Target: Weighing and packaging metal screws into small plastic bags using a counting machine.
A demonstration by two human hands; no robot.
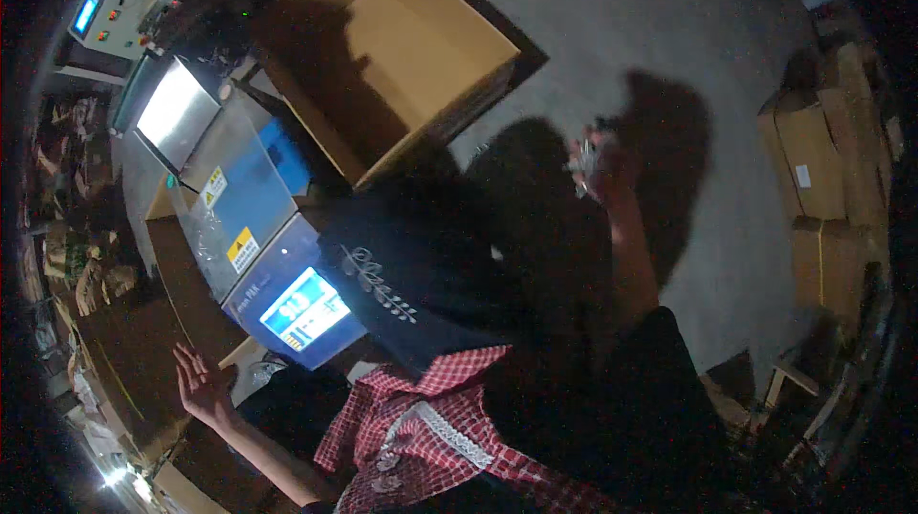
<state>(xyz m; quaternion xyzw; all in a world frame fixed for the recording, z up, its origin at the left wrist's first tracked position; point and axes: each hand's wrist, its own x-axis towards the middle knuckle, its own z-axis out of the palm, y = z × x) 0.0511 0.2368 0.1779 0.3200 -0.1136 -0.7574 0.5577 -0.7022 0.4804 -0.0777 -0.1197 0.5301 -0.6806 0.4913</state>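
My left hand [203, 390] is raised at the lower left, its fingers apart and nothing in them. It is nearest to a blue-grey tabletop machine [273, 270] with a lit screen [304, 308] and warning labels on its clear cover. Out to the right, over the floor, my right hand [612, 170] is in dim light. Its fingers are curled around something pale and possibly shiny, too dark and blurred to name. A large open cardboard box [449, 7] stands beyond the machine, its visible inside partly in shadow.
A control panel [100, 21] with a small lit screen is at the far left. Stacked cardboard cartons [818, 165] line the right side. More boxes [115, 351] crowd the left. Red checked cloth [421, 418] covers my lap, beside dark fabric. Grey floor [602, 36] lies between.
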